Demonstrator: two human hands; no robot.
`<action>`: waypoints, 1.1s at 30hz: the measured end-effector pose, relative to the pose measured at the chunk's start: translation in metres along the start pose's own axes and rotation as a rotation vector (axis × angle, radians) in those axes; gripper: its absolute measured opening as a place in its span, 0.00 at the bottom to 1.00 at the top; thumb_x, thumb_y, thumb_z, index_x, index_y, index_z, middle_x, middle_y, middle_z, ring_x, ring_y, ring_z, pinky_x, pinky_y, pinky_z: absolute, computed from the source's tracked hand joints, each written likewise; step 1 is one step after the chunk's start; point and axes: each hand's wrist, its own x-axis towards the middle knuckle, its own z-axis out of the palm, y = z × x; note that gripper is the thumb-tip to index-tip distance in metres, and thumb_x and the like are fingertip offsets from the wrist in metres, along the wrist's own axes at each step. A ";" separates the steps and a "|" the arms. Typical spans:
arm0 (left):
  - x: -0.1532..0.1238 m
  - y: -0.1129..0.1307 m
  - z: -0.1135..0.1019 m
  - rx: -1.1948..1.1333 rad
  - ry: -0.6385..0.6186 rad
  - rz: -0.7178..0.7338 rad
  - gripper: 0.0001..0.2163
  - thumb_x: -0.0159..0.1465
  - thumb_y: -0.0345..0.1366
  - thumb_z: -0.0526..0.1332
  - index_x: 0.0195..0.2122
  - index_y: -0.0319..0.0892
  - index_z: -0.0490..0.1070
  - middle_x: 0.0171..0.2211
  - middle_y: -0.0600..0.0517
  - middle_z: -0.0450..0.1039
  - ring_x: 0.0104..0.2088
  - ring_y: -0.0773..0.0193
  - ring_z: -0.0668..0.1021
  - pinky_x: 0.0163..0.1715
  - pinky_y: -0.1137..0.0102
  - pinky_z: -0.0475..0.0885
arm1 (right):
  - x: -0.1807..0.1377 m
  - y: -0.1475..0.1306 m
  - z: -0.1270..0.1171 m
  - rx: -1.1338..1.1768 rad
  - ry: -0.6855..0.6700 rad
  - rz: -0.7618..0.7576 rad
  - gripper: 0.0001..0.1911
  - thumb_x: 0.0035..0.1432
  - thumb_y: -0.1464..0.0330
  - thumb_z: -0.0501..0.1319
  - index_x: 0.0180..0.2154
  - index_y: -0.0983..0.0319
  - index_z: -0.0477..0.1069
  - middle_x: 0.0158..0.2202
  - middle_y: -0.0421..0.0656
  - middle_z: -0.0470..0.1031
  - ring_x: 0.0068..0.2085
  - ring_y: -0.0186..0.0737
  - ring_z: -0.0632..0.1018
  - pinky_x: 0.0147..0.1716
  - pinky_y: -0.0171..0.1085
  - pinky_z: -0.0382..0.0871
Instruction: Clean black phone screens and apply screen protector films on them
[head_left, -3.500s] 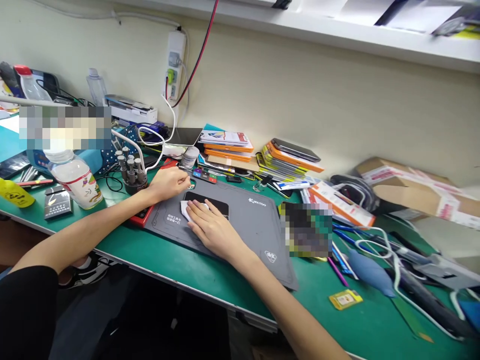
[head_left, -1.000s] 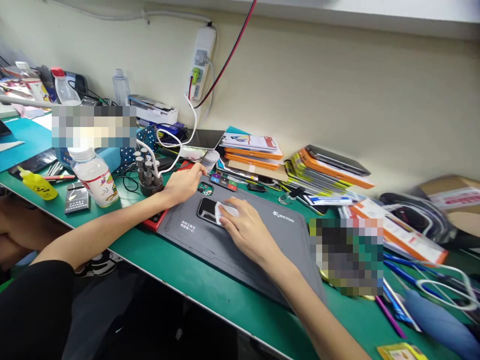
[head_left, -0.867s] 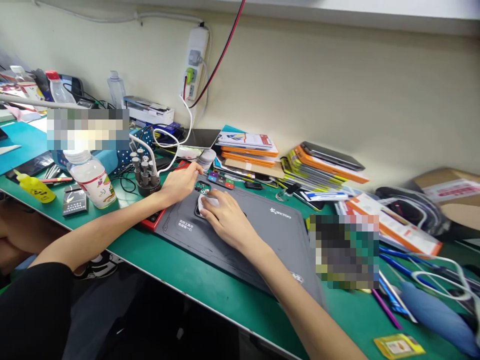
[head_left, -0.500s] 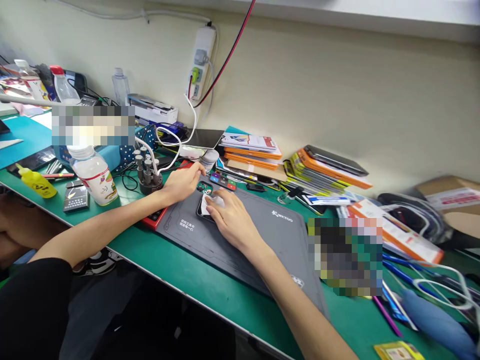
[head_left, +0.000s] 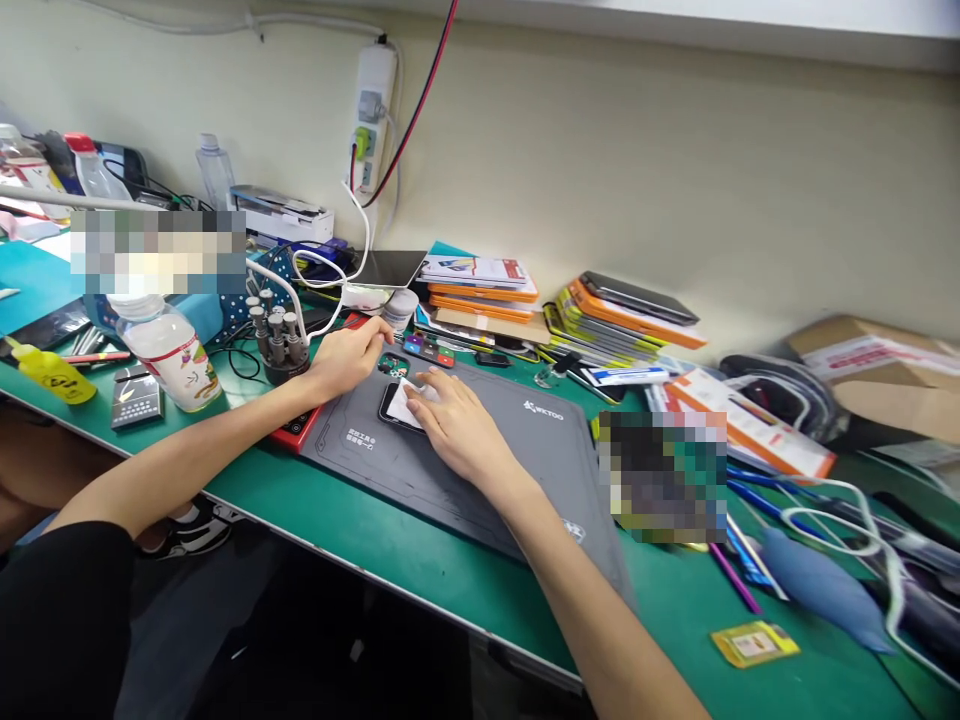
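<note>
A black phone (head_left: 389,408) lies flat on a grey work mat (head_left: 480,470). My right hand (head_left: 457,425) rests on it, fingers stretched out and pressing a white wipe (head_left: 409,400) against the glass. My left hand (head_left: 345,358) sits at the mat's far left corner, fingers curled, its fingertips touching the mat beside the top end of the phone. I cannot see anything held in the left hand.
A plastic water bottle (head_left: 169,350), a bit holder (head_left: 274,335) and a yellow squeeze bottle (head_left: 49,372) stand at the left. Stacks of orange and yellow packages (head_left: 600,320) line the wall. Cables, a blue blower (head_left: 817,590) and a cardboard box (head_left: 877,375) crowd the right side.
My right hand has slid the white wipe back and forth over the phone, from its right part to its left end. The left hand has stayed at the mat's corner. The view has shifted a little.
</note>
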 end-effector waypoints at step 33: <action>0.004 0.001 0.002 0.018 -0.253 0.399 0.09 0.73 0.42 0.65 0.49 0.48 0.82 0.49 0.49 0.80 0.51 0.59 0.78 0.56 0.64 0.69 | -0.076 0.111 -0.024 -0.050 0.316 0.280 0.14 0.73 0.61 0.53 0.47 0.57 0.77 0.45 0.56 0.80 0.50 0.62 0.79 0.48 0.56 0.73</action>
